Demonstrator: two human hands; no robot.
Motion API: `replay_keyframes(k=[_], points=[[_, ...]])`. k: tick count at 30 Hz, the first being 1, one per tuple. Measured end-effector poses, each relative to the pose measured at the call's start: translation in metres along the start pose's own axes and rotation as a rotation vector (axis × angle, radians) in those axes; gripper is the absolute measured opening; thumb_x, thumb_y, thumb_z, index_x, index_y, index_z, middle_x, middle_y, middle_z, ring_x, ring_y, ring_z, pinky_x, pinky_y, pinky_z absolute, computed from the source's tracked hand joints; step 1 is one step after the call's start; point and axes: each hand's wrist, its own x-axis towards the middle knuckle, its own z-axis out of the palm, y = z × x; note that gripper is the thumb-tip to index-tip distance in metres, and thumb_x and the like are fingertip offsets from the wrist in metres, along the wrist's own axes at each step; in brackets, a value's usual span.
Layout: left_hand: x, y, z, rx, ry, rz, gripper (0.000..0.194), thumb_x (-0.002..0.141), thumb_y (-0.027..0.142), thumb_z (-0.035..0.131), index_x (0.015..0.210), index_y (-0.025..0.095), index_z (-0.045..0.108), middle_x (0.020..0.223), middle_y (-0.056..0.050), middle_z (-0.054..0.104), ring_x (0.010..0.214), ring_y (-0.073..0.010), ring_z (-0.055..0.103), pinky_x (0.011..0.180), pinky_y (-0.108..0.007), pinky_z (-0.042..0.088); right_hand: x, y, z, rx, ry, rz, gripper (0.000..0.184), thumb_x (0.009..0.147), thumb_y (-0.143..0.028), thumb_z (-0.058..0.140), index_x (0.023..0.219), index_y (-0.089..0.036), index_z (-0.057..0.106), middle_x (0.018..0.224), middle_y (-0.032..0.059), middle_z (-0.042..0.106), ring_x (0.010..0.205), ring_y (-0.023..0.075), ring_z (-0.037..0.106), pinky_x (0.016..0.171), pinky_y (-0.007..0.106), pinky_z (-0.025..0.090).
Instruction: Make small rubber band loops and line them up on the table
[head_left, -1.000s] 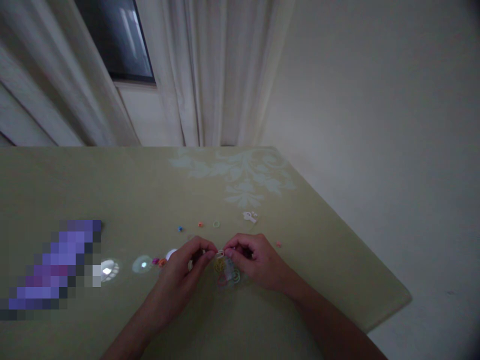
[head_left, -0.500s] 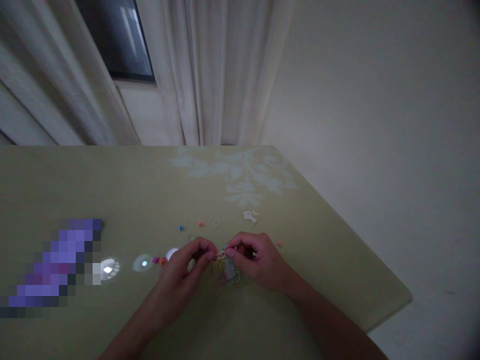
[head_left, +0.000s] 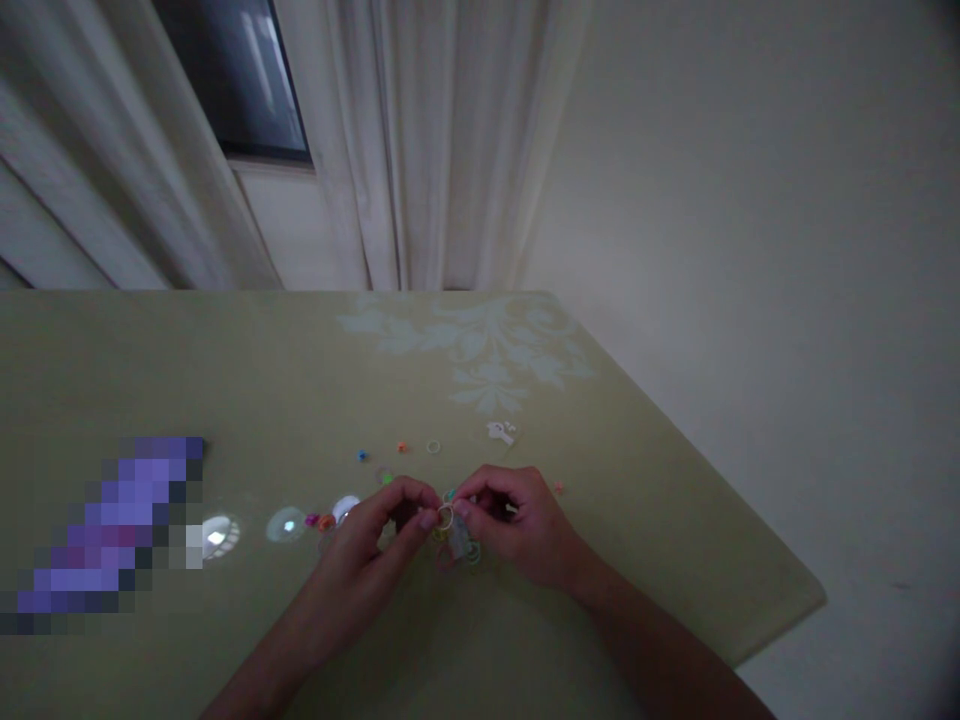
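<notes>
Between my fingertips is a small pale ring (head_left: 446,516), seen as an open loop. My left hand (head_left: 386,535) pinches its left side with thumb and forefinger. On the right side, my right hand (head_left: 517,520) pinches it in the same way. Below the fingertips lie more thin rings, among them a red one (head_left: 445,558) and a pale green one (head_left: 472,552), around a small clear piece (head_left: 459,540). A green-blue bit (head_left: 450,495) shows just behind the ring; its kind is too small to make out.
Beyond my hands on the table (head_left: 225,370) lie a blue bead (head_left: 362,456), an orange bead (head_left: 401,447), a white ring (head_left: 433,447) and a white key-like piece (head_left: 501,432). Purple and orange beads (head_left: 325,522) sit left. A blurred-out purple object (head_left: 112,530) lies farther left.
The pale ring has turned from a flat, narrow look to a rounder open loop facing me. Both hands stay nearly in place, with slight finger movement.
</notes>
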Motion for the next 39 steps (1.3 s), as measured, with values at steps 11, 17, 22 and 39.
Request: replay_keyframes(k=[11, 17, 22, 39], points=[[0.000, 0.000, 0.010, -0.024, 0.038, 0.040, 0.025, 0.099, 0.045, 0.065, 0.086, 0.024, 0.069, 0.077, 0.001, 0.070, 0.074, -0.0171, 0.058, 0.071, -0.030, 0.044, -0.002, 0.000, 0.001, 0.029, -0.013, 0.015, 0.025, 0.091, -0.037, 0.071, 0.090, -0.014, 0.081, 0.060, -0.0020, 0.058, 0.053, 0.0086, 0.043, 0.049, 0.021, 0.033], [-0.001, -0.010, 0.010, -0.032, 0.079, 0.047, 0.021, 0.098, 0.044, 0.069, 0.093, 0.024, 0.072, 0.081, 0.000, 0.073, 0.078, -0.0180, 0.062, 0.073, -0.030, 0.047, -0.002, -0.001, 0.002, 0.049, -0.020, 0.013, 0.024, 0.091, -0.034, 0.070, 0.088, -0.014, 0.082, 0.059, -0.0020, 0.057, 0.051, 0.0079, 0.041, 0.048, 0.021, 0.031], [-0.001, -0.010, 0.009, -0.032, 0.074, 0.075, 0.020, 0.098, 0.043, 0.069, 0.095, 0.025, 0.075, 0.083, -0.001, 0.074, 0.079, -0.0183, 0.064, 0.073, -0.030, 0.049, -0.002, -0.001, 0.000, 0.055, -0.028, 0.010, 0.024, 0.090, -0.034, 0.070, 0.087, -0.013, 0.081, 0.058, -0.0023, 0.056, 0.050, 0.0076, 0.040, 0.047, 0.021, 0.030], [-0.002, -0.002, 0.013, 0.197, 0.227, 0.360, 0.018, 0.095, 0.020, 0.072, 0.110, 0.029, 0.078, 0.084, 0.003, 0.074, 0.066, -0.0111, 0.063, 0.062, -0.021, 0.053, -0.003, 0.003, 0.004, 0.030, 0.011, -0.005, 0.017, 0.085, -0.027, 0.072, 0.087, -0.013, 0.081, 0.055, -0.0039, 0.054, 0.047, 0.0065, 0.040, 0.045, 0.019, 0.030]])
